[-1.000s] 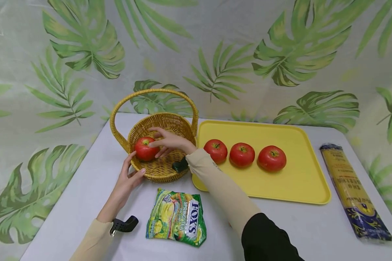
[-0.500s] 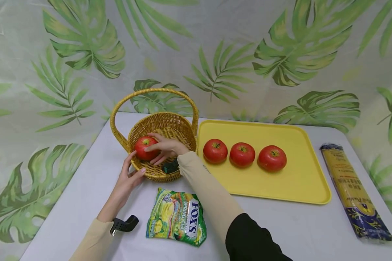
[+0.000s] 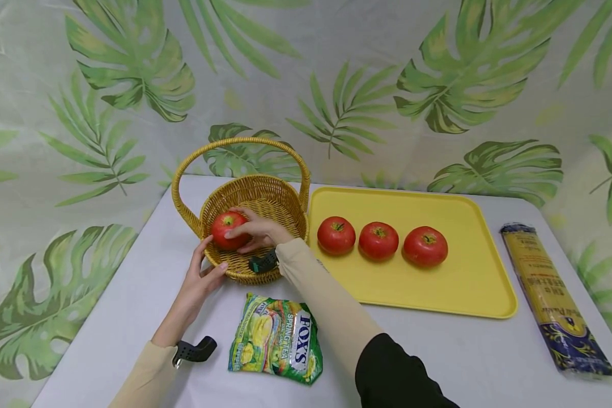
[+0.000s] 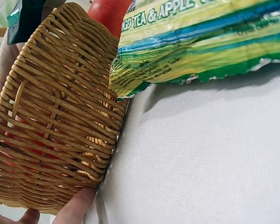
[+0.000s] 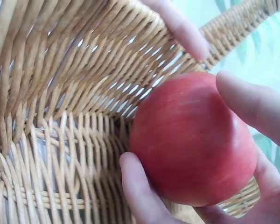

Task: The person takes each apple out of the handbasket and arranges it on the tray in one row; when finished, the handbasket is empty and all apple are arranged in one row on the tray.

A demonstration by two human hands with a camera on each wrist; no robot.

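Note:
Inside the wicker basket, at its left side, lies a red apple. My right hand reaches over the basket's front rim and grips this apple; in the right wrist view the fingers and thumb curve round the apple. My left hand holds the basket's front-left rim. The left wrist view has the basket's woven side close up, the left fingers against it, and red showing through the weave. Three more apples sit in a row on the yellow tray.
A green FOX'S candy bag lies on the white table in front of the basket. Along the right edge lies a long pack of pasta. The basket's tall arched handle stands up over it. A leaf-patterned cloth hangs behind.
My right hand has moved slightly left and its fingers have closed round the apple in the basket. That apple has shifted a little. The left hand stays on the rim.

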